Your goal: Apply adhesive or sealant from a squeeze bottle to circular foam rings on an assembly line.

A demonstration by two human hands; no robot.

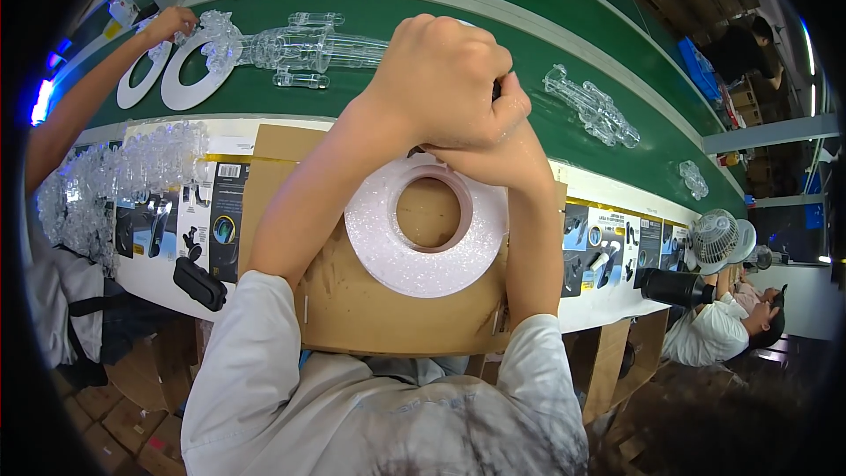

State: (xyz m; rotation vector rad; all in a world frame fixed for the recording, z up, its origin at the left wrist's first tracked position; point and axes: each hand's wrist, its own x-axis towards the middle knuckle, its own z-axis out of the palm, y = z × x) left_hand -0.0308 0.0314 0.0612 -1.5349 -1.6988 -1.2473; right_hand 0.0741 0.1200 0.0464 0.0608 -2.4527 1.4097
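Note:
Both my hands meet above a white, glittery ring [388, 251] with a raised inner collar, at the far side of a brown cardboard box [352, 317]. On top, my left hand [436, 70] is closed, knuckles up. My right hand [489, 152] lies beneath it, mostly covered, its fingers curled in. A bit of something dark shows between the hands, and another dark bit shows by the ring's far edge. What they grip is hidden. Behind my left wrist, a long clear plastic piece [304, 48] lies on the green belt [264, 104].
At left, another person's hand [172, 25] touches clear plastic by a white ring base [181, 92]. Clear parts [132, 163] are heaped below. A black oblong device [199, 284] lies on the white table. To the right are clear pieces [595, 110], a fan [718, 238] and a black cylinder [674, 287].

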